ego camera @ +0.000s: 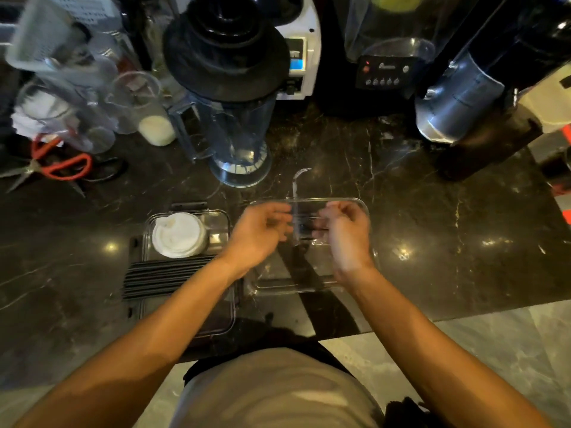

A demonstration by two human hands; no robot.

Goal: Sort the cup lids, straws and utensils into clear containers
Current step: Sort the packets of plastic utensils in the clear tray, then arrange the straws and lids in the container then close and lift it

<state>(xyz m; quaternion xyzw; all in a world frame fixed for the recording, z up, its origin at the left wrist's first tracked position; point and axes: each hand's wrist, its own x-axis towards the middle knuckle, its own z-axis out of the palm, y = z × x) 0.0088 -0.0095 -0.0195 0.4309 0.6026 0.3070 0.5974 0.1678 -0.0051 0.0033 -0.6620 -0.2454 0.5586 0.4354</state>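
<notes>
My left hand (262, 233) and my right hand (346, 236) hover close together over a clear rectangular container (355, 205) near the counter's front edge. Their curled fingertips pinch a thin dark utensil in clear wrap (304, 227), whose clear end sticks up toward the blender. Motion blur hides its exact shape. To the left, a second clear container (222, 217) holds a stack of white cup lids (179, 234). A bundle of black straws (160, 276) lies across that container's middle.
A blender jug (234, 125) stands just behind the containers on the dark marble counter (432, 227). Red-handled scissors (58, 165), cups and a basket crowd the back left. A blender base (383, 72) and a grinder (463, 97) line the back right.
</notes>
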